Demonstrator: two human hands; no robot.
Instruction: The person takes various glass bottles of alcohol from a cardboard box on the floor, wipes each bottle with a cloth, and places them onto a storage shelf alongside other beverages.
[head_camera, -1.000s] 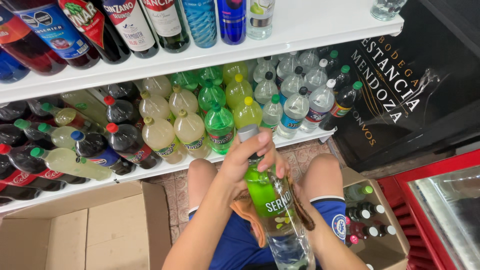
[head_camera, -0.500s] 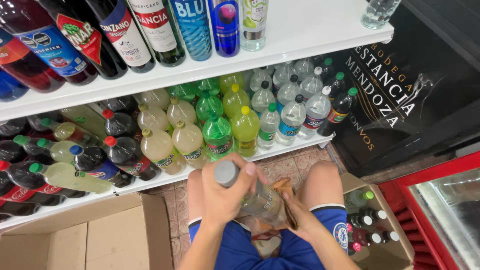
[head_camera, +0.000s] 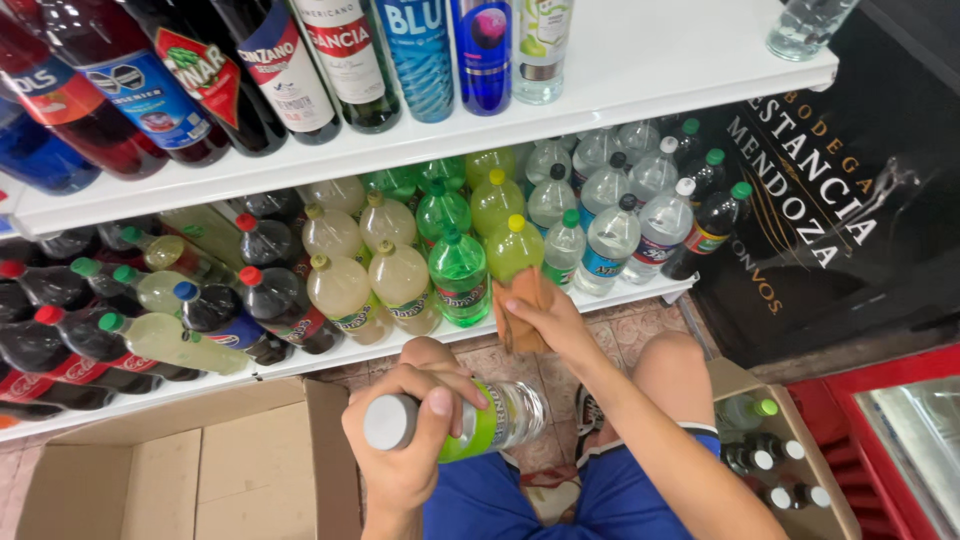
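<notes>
Head view, left hand (head_camera: 405, 440) at lower centre of frame, grip clenched around a clear grey-capped soda bottle (head_camera: 470, 420) lying sideways, right hand (head_camera: 545, 320) grasping an orange cloth (head_camera: 520, 305) against a yellow-green bottle (head_camera: 512, 250) on the lower shelf (head_camera: 640, 292), cardboard box (head_camera: 200, 470) lower left.

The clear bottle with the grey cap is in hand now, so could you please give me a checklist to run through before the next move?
1. Grip: left hand wraps the neck of the clear bottle below its grey cap: ok.
2. Cap seated on the bottle: ok.
3. Right hand free: not ok, it presses a tan cloth against a yellow-green bottle.
4. Lower shelf has an open front-row spot: cannot tell.
5. Bottle clean all round: cannot tell.
</notes>
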